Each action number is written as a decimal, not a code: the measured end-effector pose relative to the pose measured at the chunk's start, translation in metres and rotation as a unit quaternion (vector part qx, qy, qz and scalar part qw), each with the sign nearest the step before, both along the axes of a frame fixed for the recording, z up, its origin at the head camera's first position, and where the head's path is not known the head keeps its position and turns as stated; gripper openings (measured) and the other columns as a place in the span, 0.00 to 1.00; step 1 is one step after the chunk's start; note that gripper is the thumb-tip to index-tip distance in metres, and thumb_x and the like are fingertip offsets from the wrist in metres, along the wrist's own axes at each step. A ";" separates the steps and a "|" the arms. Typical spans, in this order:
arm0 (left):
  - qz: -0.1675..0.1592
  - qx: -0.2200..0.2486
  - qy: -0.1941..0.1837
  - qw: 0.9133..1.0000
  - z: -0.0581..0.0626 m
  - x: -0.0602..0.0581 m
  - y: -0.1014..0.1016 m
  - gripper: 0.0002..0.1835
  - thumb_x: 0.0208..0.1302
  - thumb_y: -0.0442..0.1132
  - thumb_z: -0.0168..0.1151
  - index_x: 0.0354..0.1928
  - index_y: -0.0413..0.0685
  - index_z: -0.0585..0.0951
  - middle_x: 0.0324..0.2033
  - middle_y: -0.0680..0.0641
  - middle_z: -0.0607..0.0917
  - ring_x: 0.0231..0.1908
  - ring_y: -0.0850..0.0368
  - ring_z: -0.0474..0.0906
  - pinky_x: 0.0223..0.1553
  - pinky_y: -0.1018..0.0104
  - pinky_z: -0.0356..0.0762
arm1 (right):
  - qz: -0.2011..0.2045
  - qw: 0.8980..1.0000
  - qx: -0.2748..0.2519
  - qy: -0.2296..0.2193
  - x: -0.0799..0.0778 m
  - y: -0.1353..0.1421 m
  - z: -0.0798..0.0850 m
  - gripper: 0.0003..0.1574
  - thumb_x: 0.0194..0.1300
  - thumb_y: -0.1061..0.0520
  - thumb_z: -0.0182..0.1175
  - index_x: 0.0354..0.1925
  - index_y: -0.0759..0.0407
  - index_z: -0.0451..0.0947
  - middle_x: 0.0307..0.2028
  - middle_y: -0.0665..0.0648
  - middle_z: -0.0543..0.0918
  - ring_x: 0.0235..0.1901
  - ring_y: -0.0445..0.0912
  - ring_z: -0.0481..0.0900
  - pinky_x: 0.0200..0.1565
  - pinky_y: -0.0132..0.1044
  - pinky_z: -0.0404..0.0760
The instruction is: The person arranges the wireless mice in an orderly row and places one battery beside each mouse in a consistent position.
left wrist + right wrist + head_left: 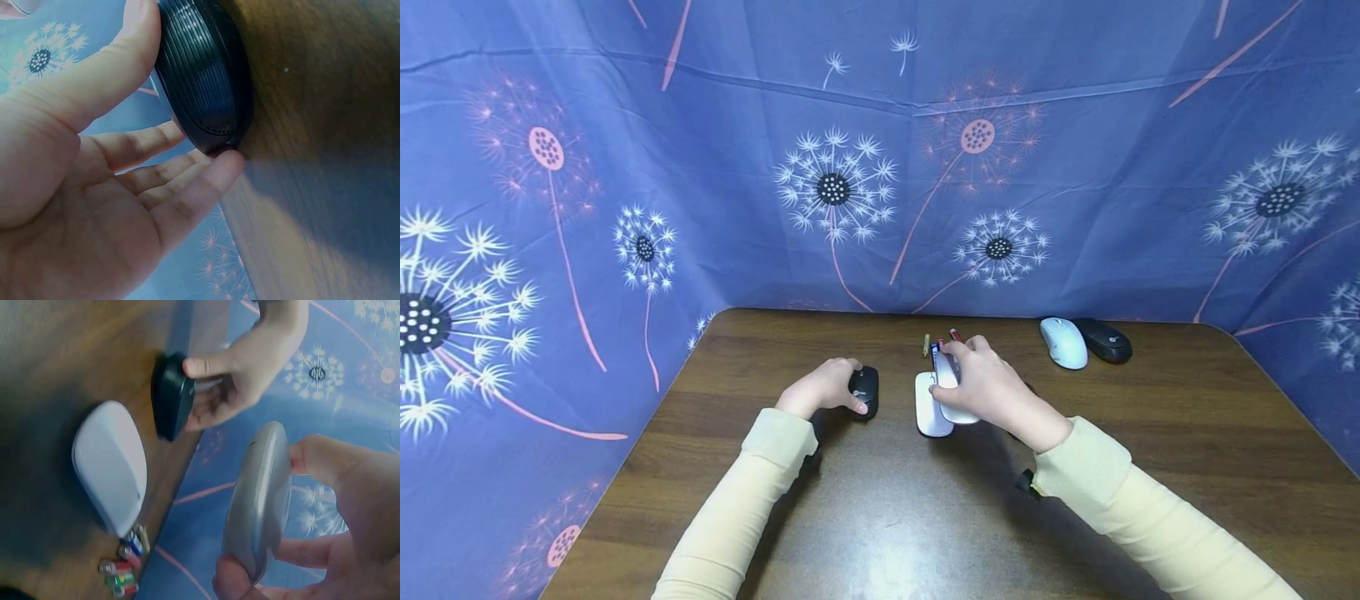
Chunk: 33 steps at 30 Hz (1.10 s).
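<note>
My left hand (826, 388) grips a black computer mouse (866, 392) by its sides, thumb on one edge and fingertips on the other. Its ribbed side (203, 69) faces the left wrist view, close against the tabletop. In my right hand (988, 385) is a white mouse (257, 494), held by its edges between thumb and fingers and raised off the table. Just left of it a second white mouse (931, 417) lies on the wood, partly covered by the held one in the head view. Small batteries (125, 562) lie beyond the white mice, partly hidden by my right hand in the head view.
At the back right of the brown table (880, 492), another white mouse (1064, 343) lies beside another black mouse (1105, 340). A blue dandelion-print cloth (715, 183) hangs behind the table and along its sides.
</note>
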<state>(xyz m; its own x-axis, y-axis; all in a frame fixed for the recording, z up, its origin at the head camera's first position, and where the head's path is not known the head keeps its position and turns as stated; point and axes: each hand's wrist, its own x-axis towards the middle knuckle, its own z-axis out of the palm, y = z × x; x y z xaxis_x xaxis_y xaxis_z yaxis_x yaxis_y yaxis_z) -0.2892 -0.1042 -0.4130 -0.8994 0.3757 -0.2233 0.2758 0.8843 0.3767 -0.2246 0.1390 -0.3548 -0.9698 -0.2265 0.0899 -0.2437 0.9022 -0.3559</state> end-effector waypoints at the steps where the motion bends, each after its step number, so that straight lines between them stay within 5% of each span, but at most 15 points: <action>1: -0.001 -0.001 0.001 1.000 0.000 0.000 0.000 0.42 0.48 0.46 0.74 0.64 0.37 0.68 0.58 0.38 0.75 0.57 0.47 0.72 0.57 0.56 0.69 | 0.002 1.000 0.002 -0.001 0.002 -0.002 -0.001 0.42 0.50 0.41 0.66 0.59 0.60 0.71 0.47 0.67 0.72 0.36 0.56 0.77 0.36 0.50 0.78; 17: -0.012 -0.013 0.000 1.000 0.000 -0.003 0.000 0.42 0.49 0.47 0.74 0.64 0.37 0.68 0.58 0.39 0.75 0.57 0.47 0.72 0.57 0.55 0.69 | 0.042 0.999 -0.027 0.009 0.033 -0.035 -0.021 0.40 0.46 0.41 0.70 0.56 0.55 0.74 0.52 0.66 0.71 0.36 0.55 0.78 0.31 0.45 0.79; 33: -0.033 -0.051 -0.005 0.998 0.007 -0.006 0.002 0.43 0.49 0.50 0.73 0.64 0.36 0.68 0.57 0.39 0.75 0.56 0.47 0.72 0.56 0.56 0.70 | 0.115 0.992 -0.044 -0.003 0.057 -0.062 -0.041 0.38 0.44 0.43 0.71 0.52 0.58 0.76 0.47 0.63 0.74 0.31 0.50 0.77 0.30 0.41 0.78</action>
